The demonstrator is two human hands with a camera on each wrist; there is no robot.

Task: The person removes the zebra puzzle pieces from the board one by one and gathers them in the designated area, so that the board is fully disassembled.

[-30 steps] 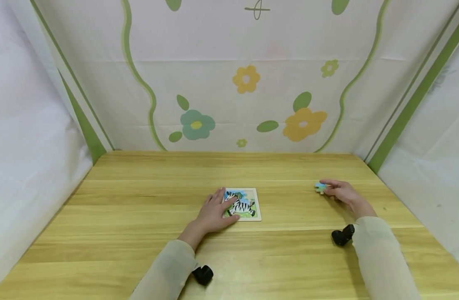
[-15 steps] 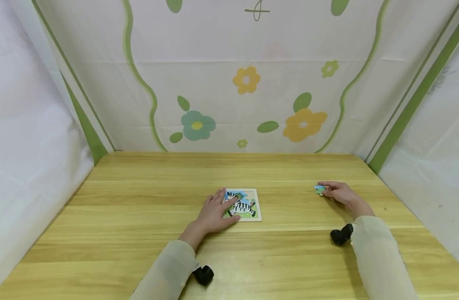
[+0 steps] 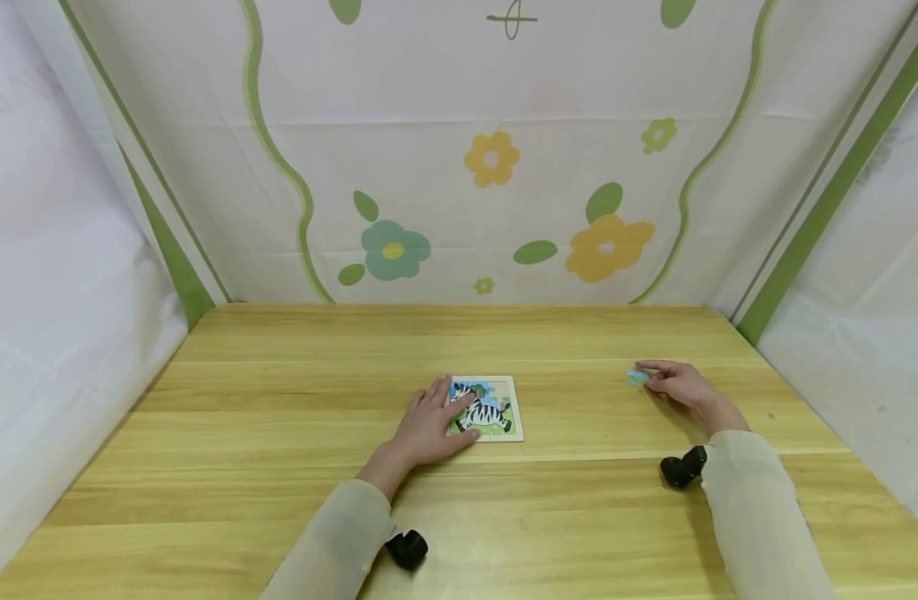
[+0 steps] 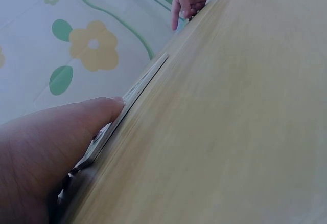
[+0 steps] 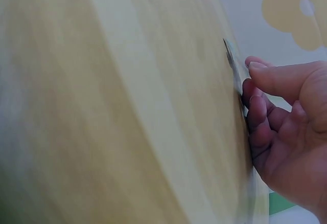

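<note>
A square zebra jigsaw puzzle (image 3: 485, 413) in a pale wooden frame lies on the table, with a bare patch at its upper right. My left hand (image 3: 424, 427) rests on the puzzle's left side, fingers spread and fairly straight. In the left wrist view the thumb (image 4: 97, 112) touches the frame's near edge. Far to the right, my right hand (image 3: 686, 389) pinches a small blue and green puzzle piece (image 3: 636, 377) between thumb and fingers. The right wrist view has this piece (image 5: 230, 55) nearly edge-on, close to the tabletop; its underside is hidden.
The wooden table (image 3: 549, 517) reaches back to a white flower-print curtain (image 3: 443, 100), and more white cloth hangs at both sides. Black wrist devices sit by each sleeve, one at the left (image 3: 408, 550), another at the right (image 3: 682, 469).
My right hand has shifted very slightly to the left with the puzzle piece, which now lies at a slightly different angle. The left hand and the zebra puzzle have stayed in place.
</note>
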